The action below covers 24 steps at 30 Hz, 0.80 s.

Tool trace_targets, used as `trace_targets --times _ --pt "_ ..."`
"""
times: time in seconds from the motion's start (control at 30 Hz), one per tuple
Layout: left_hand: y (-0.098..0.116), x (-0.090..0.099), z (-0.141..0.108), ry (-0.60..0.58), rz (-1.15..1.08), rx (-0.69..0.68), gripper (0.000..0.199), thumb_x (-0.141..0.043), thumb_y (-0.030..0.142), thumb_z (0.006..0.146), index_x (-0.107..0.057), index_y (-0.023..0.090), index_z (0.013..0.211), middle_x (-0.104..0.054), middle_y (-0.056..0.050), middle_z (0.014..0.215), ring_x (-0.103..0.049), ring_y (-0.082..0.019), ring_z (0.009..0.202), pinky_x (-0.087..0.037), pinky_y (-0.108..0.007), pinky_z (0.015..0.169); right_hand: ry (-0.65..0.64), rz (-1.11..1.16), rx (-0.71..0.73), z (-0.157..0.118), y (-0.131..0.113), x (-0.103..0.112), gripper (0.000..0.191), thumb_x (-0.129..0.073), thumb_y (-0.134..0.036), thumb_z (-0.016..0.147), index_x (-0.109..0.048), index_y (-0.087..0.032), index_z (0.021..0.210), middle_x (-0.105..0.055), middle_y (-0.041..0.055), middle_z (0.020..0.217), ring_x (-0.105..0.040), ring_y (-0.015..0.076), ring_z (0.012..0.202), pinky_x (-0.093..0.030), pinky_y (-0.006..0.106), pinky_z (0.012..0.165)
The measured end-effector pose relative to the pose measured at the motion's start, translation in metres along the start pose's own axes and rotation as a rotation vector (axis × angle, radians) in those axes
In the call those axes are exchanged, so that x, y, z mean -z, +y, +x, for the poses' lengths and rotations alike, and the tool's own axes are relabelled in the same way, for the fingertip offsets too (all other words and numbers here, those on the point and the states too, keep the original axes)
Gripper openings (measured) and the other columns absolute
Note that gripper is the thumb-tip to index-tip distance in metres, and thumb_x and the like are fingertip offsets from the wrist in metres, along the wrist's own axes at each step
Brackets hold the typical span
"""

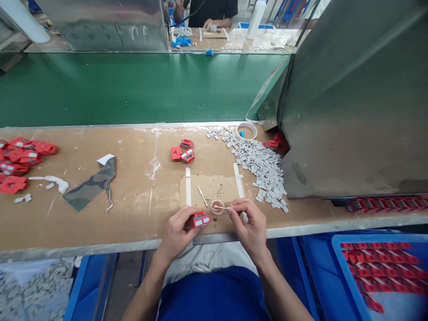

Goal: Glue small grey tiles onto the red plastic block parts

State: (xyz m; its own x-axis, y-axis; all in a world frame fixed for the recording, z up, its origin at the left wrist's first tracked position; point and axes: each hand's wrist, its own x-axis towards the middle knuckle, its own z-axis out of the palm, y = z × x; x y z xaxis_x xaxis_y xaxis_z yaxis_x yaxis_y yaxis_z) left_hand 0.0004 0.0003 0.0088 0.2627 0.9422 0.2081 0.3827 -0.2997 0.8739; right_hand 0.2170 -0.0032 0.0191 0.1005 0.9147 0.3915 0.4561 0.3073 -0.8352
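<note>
My left hand (177, 229) grips a red toy vehicle body (199, 219) with pale windows, just above the table's front edge. Between the thumb and fingers of my right hand (247, 223) is a thin stick (224, 207), its tip inside a small round cup (217, 206) of brownish liquid. Another short stick (202, 196) lies on the taped cardboard sheet (225, 185), among small dark spots. Three red parts (176, 154) sit behind the sheet. A large spread of small grey pieces (264, 165) covers the table to the right, with a tape roll (246, 131) at its back.
Red parts (22, 156) are heaped at the far left, near a camouflage cloth strip (92, 185). A green belt (133, 89) runs behind the table. A metal housing (351, 102) rises at right, above a blue tray (337, 249) of red parts. A person (214, 13) sits opposite.
</note>
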Motion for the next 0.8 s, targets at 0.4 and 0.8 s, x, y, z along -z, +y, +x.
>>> trace_targets --times 0.4,0.8 --pt "-0.001 0.001 -0.002 0.017 -0.035 0.020 0.008 -0.069 0.024 0.093 -0.071 0.021 0.101 -0.075 -0.003 0.088 -0.071 -0.015 0.075 -0.055 -0.022 0.066 -0.248 -0.605 -0.052 0.066 0.062 0.072 0.014 -0.057 -0.017 0.098 -0.070 -0.020 0.098 -0.069 0.0074 0.095 -0.066 0.0234 0.086 -0.049 0.034 0.077" --pt "-0.002 0.003 0.000 -0.010 -0.088 0.051 0.010 -0.072 0.028 0.092 -0.074 0.021 0.097 -0.076 -0.003 0.085 -0.071 -0.016 0.071 -0.054 -0.021 0.059 -0.276 -0.674 0.110 0.064 0.069 0.074 0.023 -0.049 -0.019 0.102 -0.072 -0.020 0.102 -0.070 0.0094 0.096 -0.064 0.0239 0.088 -0.049 0.035 0.079"
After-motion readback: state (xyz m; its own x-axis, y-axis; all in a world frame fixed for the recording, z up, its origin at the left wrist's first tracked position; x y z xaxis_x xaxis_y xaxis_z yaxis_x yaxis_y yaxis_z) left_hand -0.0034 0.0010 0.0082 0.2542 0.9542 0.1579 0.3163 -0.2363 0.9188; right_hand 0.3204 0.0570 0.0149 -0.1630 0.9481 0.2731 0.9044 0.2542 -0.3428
